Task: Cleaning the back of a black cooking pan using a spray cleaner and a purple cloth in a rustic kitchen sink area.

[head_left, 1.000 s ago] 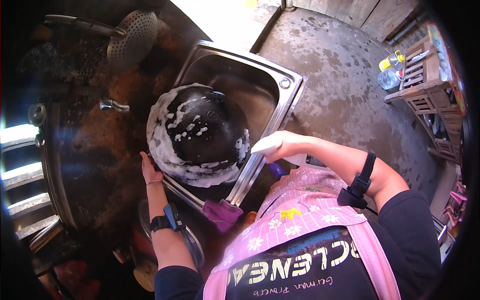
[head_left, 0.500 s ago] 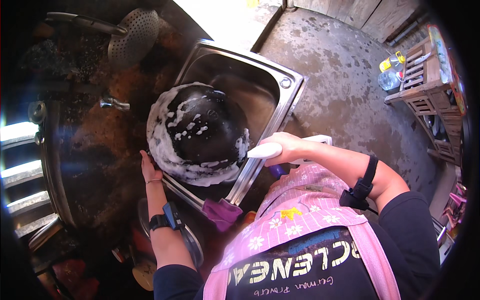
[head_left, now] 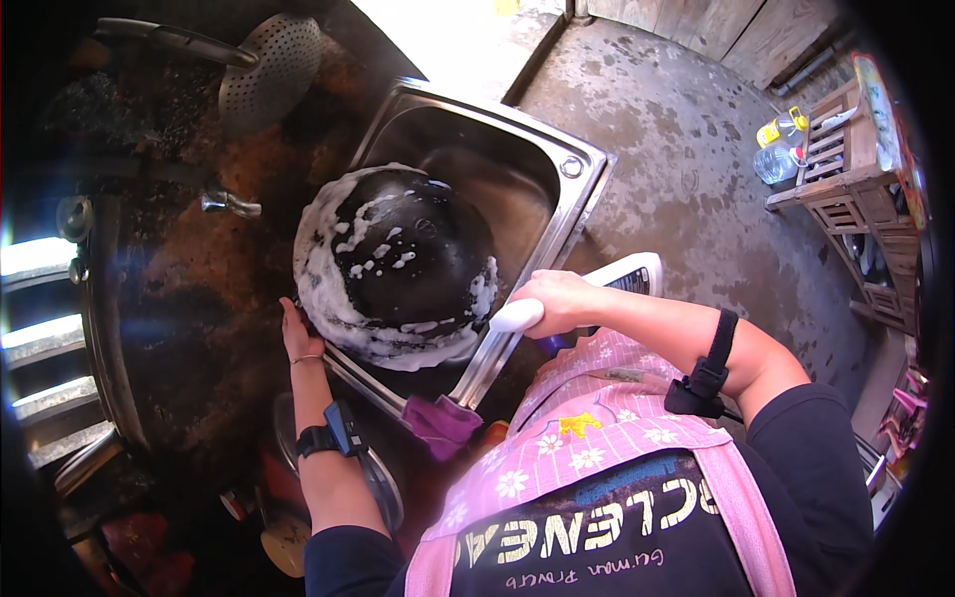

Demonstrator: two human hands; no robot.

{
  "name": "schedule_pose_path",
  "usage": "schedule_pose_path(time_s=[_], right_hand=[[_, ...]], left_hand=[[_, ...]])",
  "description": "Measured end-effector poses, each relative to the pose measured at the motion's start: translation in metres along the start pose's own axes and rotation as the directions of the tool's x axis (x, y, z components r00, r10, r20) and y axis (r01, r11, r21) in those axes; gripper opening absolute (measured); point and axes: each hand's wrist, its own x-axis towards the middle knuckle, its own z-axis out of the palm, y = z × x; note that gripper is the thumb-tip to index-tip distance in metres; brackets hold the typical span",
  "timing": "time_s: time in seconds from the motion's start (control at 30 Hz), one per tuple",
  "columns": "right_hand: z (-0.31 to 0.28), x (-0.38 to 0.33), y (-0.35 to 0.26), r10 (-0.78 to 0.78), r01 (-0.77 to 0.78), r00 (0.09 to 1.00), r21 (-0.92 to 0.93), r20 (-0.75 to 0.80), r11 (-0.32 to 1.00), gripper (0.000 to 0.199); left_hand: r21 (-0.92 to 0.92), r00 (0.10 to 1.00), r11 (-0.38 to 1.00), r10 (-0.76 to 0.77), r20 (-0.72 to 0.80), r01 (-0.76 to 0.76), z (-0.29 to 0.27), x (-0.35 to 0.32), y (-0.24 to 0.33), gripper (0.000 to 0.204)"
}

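A dark round wok [head_left: 418, 254] lies across the steel sink [head_left: 587, 189], streaked with white suds, thickest along its left and lower edge. Against its lower left rim is my left hand [head_left: 297, 333], holding the edge; some of the fingers are hidden. My right hand [head_left: 557, 301], just off the sink's right side, is closed around the white handle of a brush [head_left: 515, 316]. The brush's broad white-edged head [head_left: 637, 274] with a dark face points away to the right, apart from the wok.
A tap [head_left: 229, 204] juts out left of the sink. Over the sink's near edge hangs a purple cloth [head_left: 443, 426]. A perforated skimmer [head_left: 271, 75] hangs at the upper left. Bottles [head_left: 778, 161] stand by a wooden rack [head_left: 846, 189] on the right.
The brush has turned in my right hand, so its head now shows more, and the hand has shifted slightly. The wok and my left hand have stayed in place.
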Motion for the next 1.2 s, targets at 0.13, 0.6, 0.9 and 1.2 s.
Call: schedule_pose_path(time_s=[0.13,0.6,0.9,1.2], right_hand=[[-0.003,0.004,-0.005,0.089,-0.089,0.996,-0.058,-0.004,0.994,0.028],[-0.08,-0.011,0.003,0.048,0.189,0.925,0.566,-0.376,0.802,0.035],[-0.098,-0.002,0.014,0.09,0.142,0.925,0.555,-0.369,0.82,0.042],[-0.06,0.03,0.055,0.382,-0.15,0.921,0.841,-0.072,0.52,0.029]], left_hand=[[-0.027,1.0,1.0,0.015,-0.001,-0.015,-0.002,-0.002,0.001,0.051],[-0.003,1.0,1.0,0.02,0.008,-0.019,-0.001,0.005,-0.001,0.052],[-0.007,1.0,1.0,0.017,0.025,-0.017,0.001,0.001,-0.001,0.056],[0.018,0.999,1.0,0.023,0.043,-0.024,0.001,-0.003,0.001,0.056]])
